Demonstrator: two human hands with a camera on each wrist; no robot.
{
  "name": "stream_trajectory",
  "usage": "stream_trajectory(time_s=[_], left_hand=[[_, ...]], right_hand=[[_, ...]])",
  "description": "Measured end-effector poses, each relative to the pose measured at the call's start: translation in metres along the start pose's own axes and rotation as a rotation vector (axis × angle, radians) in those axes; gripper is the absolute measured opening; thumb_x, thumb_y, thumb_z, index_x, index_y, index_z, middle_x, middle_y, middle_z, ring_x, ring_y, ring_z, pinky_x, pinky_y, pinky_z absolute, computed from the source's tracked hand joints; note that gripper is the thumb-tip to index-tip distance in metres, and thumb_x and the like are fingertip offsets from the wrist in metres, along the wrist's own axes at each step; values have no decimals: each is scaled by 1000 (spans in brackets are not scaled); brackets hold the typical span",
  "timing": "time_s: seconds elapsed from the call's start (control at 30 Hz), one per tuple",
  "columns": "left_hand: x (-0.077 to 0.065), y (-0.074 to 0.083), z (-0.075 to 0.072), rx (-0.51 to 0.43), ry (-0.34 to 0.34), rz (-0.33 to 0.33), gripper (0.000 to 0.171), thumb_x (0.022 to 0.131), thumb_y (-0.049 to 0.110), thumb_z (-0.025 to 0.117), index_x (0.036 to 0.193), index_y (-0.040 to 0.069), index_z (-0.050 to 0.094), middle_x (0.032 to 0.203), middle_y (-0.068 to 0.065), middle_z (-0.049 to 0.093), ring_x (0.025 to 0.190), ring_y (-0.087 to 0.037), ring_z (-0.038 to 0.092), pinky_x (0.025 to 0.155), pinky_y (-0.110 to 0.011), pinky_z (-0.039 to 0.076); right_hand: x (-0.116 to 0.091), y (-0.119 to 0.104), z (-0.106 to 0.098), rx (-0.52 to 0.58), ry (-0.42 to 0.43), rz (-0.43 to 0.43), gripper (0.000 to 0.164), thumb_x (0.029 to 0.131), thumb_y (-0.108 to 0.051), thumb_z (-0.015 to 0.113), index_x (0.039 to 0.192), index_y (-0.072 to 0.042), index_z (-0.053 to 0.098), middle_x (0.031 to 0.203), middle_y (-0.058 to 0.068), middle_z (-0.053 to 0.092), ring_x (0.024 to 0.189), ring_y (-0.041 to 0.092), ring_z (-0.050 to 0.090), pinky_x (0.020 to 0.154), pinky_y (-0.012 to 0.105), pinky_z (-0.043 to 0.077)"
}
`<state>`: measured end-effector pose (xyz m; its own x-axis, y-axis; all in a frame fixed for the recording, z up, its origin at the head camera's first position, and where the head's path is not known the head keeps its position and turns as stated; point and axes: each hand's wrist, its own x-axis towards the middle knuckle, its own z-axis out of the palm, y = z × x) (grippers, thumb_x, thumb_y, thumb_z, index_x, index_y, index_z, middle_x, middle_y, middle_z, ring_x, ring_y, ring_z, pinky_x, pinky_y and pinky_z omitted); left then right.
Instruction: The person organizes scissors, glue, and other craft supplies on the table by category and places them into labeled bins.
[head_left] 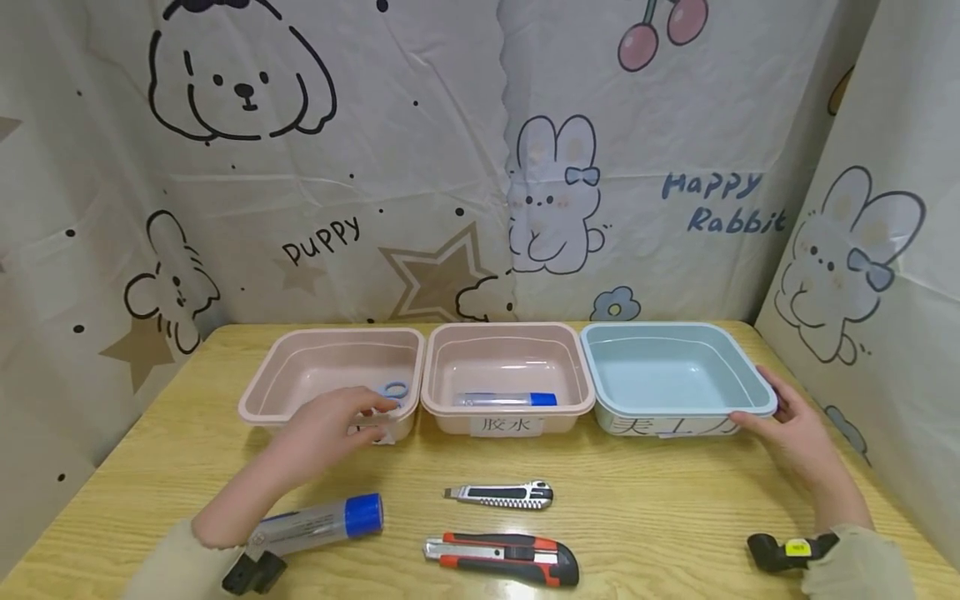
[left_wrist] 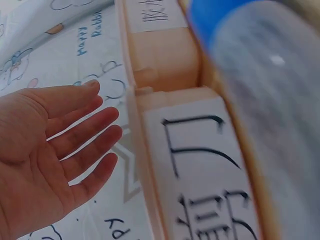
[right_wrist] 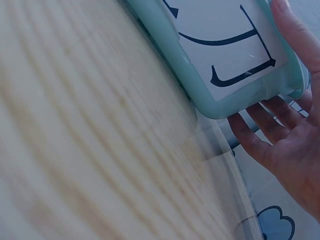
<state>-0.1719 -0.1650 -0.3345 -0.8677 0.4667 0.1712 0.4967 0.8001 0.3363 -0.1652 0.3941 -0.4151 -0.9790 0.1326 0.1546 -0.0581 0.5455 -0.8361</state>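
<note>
My left hand (head_left: 333,425) hovers at the front rim of the left pink bin (head_left: 281,367); its fingers are relaxed and nothing is in them. Inside that bin, a light-blue scissors handle (head_left: 394,389) shows, partly hidden by the hand. The middle pink bin (head_left: 510,422) contains a blue-capped glue tube (head_left: 506,400). With thumb on the rim and fingers against the side, my right hand (head_left: 791,425) holds the front right corner of the light-blue bin (head_left: 663,379). A grey utility knife (head_left: 498,495) and an orange-black utility knife (head_left: 502,558) lie in front of the bins.
A large blue-capped glue tube (head_left: 322,523) lies on the wooden table (head_left: 660,517), partly behind my left forearm. White paper labels (head_left: 506,425) are on the bin fronts. A printed curtain (head_left: 420,167) hangs behind the table and along its sides.
</note>
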Motion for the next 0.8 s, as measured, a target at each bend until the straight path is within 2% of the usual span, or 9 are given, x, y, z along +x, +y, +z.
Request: stream_trajectory(time_s=[0.33, 0.47, 0.53, 0.7, 0.8], left_hand=[[-42, -15, 7, 23, -15, -56, 28, 78, 21, 70, 105, 18, 66, 101, 6, 66, 87, -13, 60, 75, -35, 50], [-56, -20, 10, -7, -58, -129, 29, 78, 24, 70, 106, 20, 65, 101, 9, 65, 87, -10, 58, 74, -32, 49], [-62, -22, 11, -38, -67, -129, 29, 78, 24, 70, 106, 20, 65, 101, 9, 65, 87, -11, 58, 73, -32, 49], [-73, -28, 15, -54, -39, -61, 29, 77, 27, 71, 105, 19, 65, 100, 8, 65, 84, -9, 58, 71, -29, 49], [-77, -31, 15, -45, -63, -78, 31, 76, 31, 71, 104, 20, 65, 100, 9, 65, 84, -8, 58, 70, -27, 48]], right_hand=[[0, 0, 0, -20, -3, 7, 81, 85, -19, 64, 147, -18, 11, 151, 13, 13, 121, -2, 31, 77, -1, 34], [0, -1, -1, -22, -4, 9, 81, 85, -19, 64, 147, -19, 11, 151, 14, 13, 121, -3, 32, 77, -1, 35], [0, -1, -1, -20, -1, 7, 81, 85, -19, 64, 147, -20, 11, 151, 14, 14, 119, -4, 32, 77, -1, 35], [0, -3, -2, -16, 1, 1, 81, 85, -18, 64, 147, -22, 12, 151, 13, 15, 116, -7, 34, 77, -1, 35], [0, -2, -2, -19, -4, 4, 81, 85, -19, 64, 147, -21, 12, 151, 14, 14, 118, -5, 33, 77, -1, 35]])
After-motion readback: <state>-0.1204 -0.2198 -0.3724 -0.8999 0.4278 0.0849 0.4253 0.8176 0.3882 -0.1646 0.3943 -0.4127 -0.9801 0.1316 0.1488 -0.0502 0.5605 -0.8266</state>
